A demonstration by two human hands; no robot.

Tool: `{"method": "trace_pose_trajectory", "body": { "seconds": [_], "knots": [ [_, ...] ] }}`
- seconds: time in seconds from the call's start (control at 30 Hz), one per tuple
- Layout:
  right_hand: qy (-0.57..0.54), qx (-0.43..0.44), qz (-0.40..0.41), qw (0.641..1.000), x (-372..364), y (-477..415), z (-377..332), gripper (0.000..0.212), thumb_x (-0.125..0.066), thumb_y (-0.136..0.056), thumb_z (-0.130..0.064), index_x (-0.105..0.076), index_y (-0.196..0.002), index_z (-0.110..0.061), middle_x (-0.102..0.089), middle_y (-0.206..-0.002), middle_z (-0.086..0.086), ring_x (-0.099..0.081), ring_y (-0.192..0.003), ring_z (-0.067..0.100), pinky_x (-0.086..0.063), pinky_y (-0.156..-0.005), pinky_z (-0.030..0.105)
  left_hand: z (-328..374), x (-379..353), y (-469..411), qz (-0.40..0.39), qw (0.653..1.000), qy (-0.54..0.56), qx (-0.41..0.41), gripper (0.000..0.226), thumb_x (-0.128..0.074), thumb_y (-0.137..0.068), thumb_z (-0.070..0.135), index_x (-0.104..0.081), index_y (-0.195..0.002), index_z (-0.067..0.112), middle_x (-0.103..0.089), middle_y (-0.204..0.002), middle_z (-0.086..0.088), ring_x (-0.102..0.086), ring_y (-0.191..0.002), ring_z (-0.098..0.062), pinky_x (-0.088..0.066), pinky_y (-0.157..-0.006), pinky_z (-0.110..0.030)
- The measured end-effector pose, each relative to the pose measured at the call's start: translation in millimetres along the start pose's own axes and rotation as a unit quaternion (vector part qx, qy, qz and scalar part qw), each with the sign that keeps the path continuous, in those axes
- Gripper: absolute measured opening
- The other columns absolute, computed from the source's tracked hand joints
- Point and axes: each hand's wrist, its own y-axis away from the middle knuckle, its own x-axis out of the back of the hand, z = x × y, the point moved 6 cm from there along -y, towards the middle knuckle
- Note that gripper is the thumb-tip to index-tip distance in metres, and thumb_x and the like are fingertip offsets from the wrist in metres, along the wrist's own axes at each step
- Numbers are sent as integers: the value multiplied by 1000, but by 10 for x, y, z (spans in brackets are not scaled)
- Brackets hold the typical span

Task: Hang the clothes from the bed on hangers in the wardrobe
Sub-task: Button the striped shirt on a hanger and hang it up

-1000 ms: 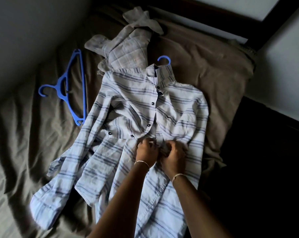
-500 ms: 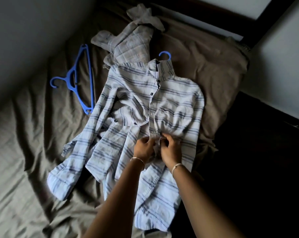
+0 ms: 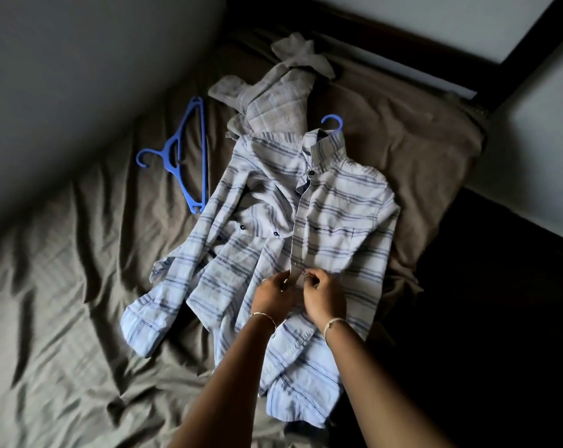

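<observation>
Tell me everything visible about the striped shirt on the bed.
The striped shirt is pale blue-white woven cloth with dark stripes, dark buttons, a collar and a chest pocket. It lies front up and rumpled on the brown sheet, its front partly open. A blue hanger hook pokes from its collar. The left hand and right hand pinch its placket.

My striped shirt [image 3: 338,202] is soft matt cloth; the blue hanger [image 3: 189,150] smooth plastic; the bedsheet [image 3: 79,286] creased matt fabric.

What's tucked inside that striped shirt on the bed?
Only a blue hanger hook shows, poking out at the top of the striped shirt. The rest of that hanger is covered by fabric.
</observation>
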Motion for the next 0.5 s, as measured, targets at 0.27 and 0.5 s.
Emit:
{"method": "trace_pose_trajectory", "body": {
  "seconds": [0.27,0.5],
  "knots": [
    [-35,96,138,985,206,-243,-250,18,-61,-76,6,-68,-83,-9,-62,-92,13,-61,-82,31,-46,-76,35,270,138,-292,89,987,-35,-126,26,-60,-80,3,-75,-99,12,-67,-102,-10,-62,-94,-24,-42,-83,-21],
    [-33,121,67,990,91,-872,-545,26,-55,-79,10,-70,-93,-6,-68,-93,13,-63,-87,29,-50,-80,36,691,311,-977,105,986,116,-51,15,-60,-84,11,-73,-88,17,-72,-81,-6,-64,-74,-19,-48,-71,-25]
  ]
}}
